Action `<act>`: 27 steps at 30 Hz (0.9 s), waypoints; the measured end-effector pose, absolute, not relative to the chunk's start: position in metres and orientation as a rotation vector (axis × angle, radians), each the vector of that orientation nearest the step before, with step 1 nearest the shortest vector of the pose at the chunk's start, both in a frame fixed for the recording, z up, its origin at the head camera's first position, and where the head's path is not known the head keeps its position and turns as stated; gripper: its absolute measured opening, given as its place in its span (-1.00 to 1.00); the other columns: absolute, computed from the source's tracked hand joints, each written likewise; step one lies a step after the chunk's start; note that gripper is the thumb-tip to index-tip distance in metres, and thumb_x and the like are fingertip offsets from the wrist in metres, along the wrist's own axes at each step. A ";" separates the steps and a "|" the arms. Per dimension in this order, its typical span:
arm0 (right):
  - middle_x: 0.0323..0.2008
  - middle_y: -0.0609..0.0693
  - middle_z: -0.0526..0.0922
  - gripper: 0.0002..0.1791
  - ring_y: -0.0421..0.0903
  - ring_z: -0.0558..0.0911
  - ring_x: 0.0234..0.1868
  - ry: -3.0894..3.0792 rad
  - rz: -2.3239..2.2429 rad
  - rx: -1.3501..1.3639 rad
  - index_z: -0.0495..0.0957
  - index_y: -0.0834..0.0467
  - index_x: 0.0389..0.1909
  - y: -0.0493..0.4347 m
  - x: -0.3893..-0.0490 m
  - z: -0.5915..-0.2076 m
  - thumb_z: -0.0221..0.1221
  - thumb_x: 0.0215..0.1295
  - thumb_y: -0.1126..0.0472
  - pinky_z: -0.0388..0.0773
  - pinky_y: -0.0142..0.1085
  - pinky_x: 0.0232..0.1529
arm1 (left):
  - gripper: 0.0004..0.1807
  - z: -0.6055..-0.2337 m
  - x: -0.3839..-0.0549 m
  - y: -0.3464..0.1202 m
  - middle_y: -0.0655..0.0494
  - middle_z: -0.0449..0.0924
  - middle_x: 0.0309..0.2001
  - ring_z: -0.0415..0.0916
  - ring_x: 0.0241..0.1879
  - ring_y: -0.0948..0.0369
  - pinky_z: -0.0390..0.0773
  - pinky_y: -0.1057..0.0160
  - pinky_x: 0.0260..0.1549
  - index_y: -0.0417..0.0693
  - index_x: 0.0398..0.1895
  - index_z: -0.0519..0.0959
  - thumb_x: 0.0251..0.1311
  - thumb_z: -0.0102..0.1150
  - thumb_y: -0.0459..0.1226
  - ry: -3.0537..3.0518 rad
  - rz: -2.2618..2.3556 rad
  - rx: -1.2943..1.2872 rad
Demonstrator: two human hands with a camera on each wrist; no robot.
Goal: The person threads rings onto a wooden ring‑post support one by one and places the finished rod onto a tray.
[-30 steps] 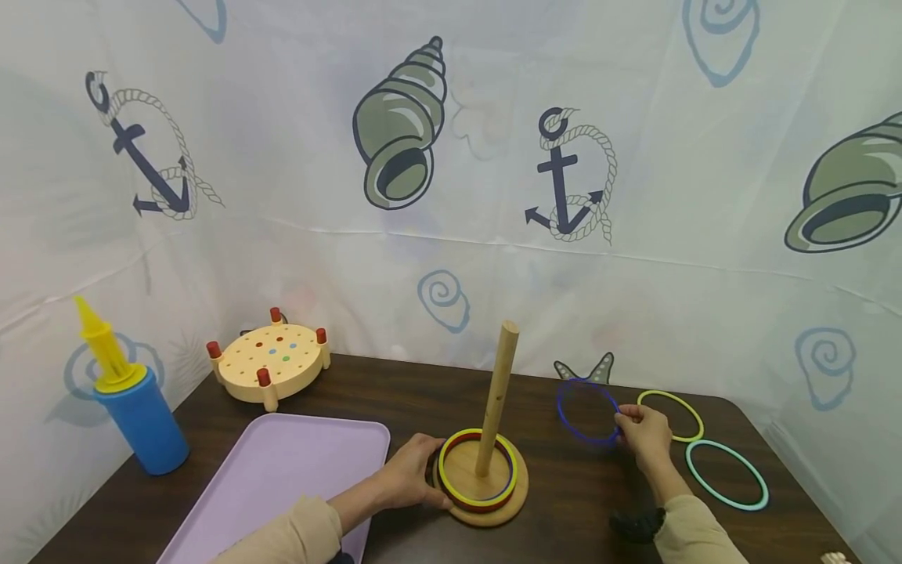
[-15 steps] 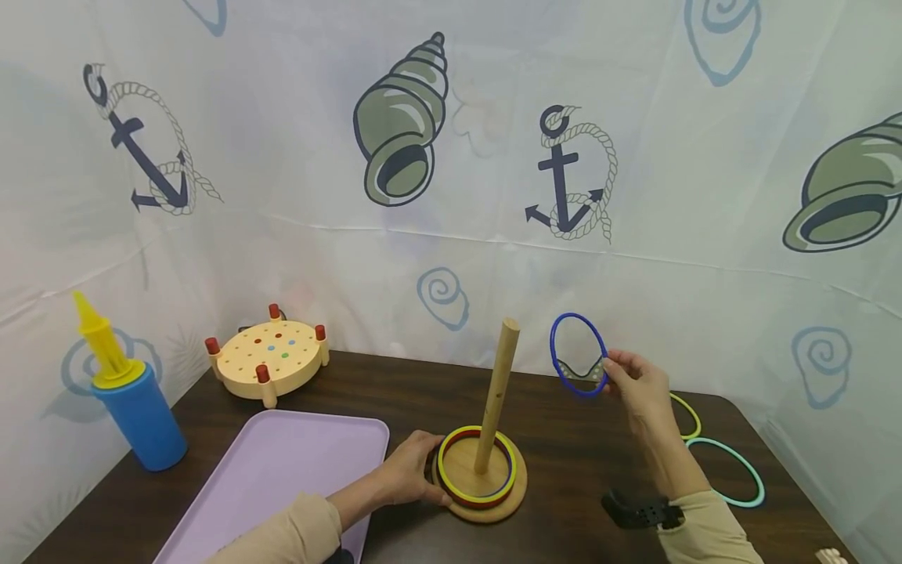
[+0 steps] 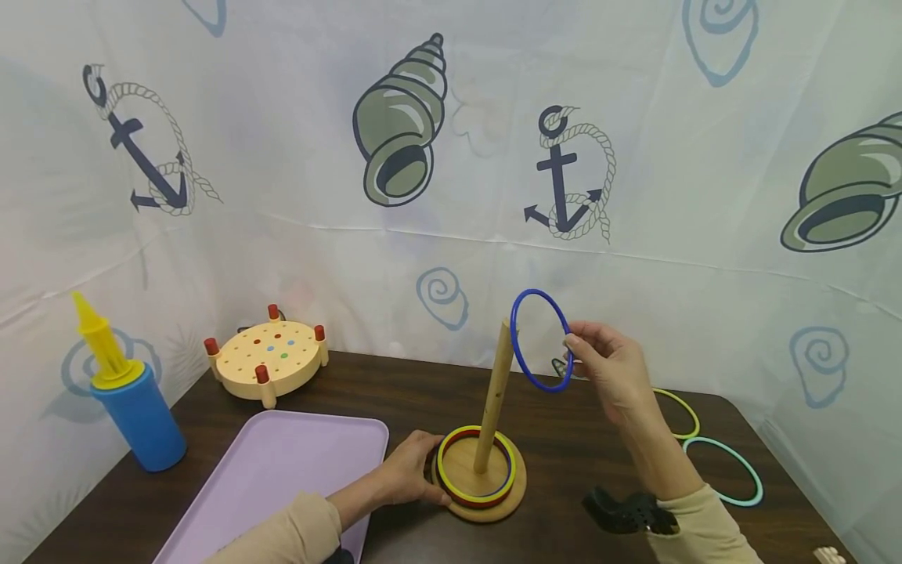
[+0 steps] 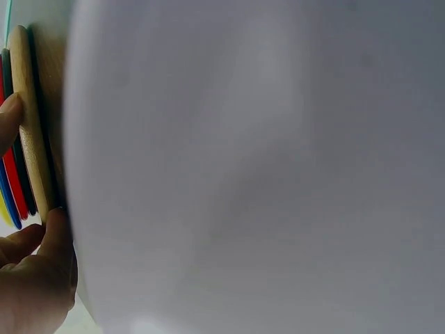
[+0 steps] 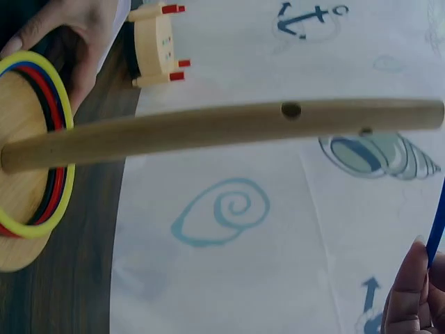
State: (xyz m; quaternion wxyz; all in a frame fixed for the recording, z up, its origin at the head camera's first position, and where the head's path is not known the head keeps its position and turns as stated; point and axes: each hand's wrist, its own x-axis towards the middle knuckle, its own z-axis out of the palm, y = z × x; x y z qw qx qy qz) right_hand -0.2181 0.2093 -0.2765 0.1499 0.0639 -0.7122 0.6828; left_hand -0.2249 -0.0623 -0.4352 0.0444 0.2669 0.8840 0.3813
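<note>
Thin blue ring (image 3: 533, 292) got lifted beside wooden peg (image 3: 496, 392), pinched by right hand (image 3: 611, 370), unthreaded; round wooden base (image 3: 461, 464) gripped by left hand (image 3: 409, 474).

Post (image 3: 496, 392) = main obst., stands tall on base (image 3: 465, 466), mid tabletop (image 3: 557, 454); pass around or over tip. R hand (image 3: 613, 372) + blue ring (image 3: 514, 333) take up air nr tip, R side. Bare strip betw. base & cyan ring (image 3: 759, 487) (nr R edge), room for hand, R forearm above. L hand (image 3: 416, 470) blocks tray (image 3: 303, 462)–base gap. Peg toy (image 3: 271, 364) occupies far-L corner; cloth (image 3: 352, 290) walls far edge.
</note>
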 end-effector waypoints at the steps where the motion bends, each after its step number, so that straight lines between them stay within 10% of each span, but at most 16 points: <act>1: -0.46 -0.14 0.57 -0.88 -0.27 0.58 -0.44 -2.060 1.958 0.189 0.55 0.22 -0.20 0.207 -0.218 -0.276 0.18 0.25 0.31 0.59 -0.42 -0.36 | -0.09 -0.435 -0.225 -0.062 -0.18 0.41 0.02 0.40 0.04 -0.05 0.38 -0.07 0.08 -0.43 0.12 0.41 -0.41 0.58 -0.20 2.702 1.167 0.817; 27: -0.51 -0.04 0.53 -0.77 -0.21 0.55 -0.48 -2.432 1.808 0.074 0.56 0.43 -0.15 0.188 -0.227 -0.356 0.18 0.21 0.38 0.55 -0.42 -0.45 | -0.10 -0.435 -0.224 -0.063 -0.17 0.41 0.02 0.39 0.05 -0.04 0.37 -0.08 0.09 -0.40 0.11 0.42 -0.42 0.57 -0.21 2.706 1.176 0.826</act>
